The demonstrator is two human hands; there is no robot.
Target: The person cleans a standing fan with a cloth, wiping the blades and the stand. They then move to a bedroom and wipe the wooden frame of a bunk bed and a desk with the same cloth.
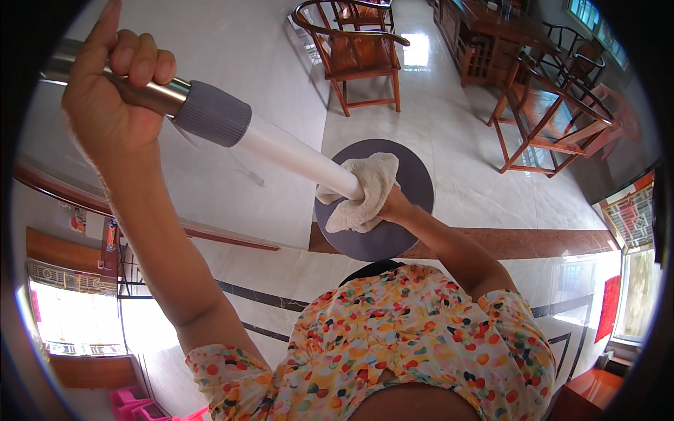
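A stand with a pole and a round dark grey base (pixel 416 179) is in front of me, its pole slanting to the upper left. My left hand (pixel 118 79) grips the shiny metal tube (pixel 171 97) at the top, with the index finger extended. Below it are a ribbed grey collar (pixel 213 113) and a white tube (pixel 295 158). My right hand (pixel 395 205) holds a beige towelling cloth (pixel 368 179) wrapped around the lower end of the white tube, just above the base. The cloth hides most of the right fingers.
A wooden armchair (pixel 363 52) stands beyond the base, another (pixel 553 121) to the right, near a wooden desk (pixel 495 21). A thin cord (pixel 226 158) shows beside the pole. A dark red edge (pixel 231 237) crosses at left. Pink plastic furniture (pixel 131 405) is at lower left.
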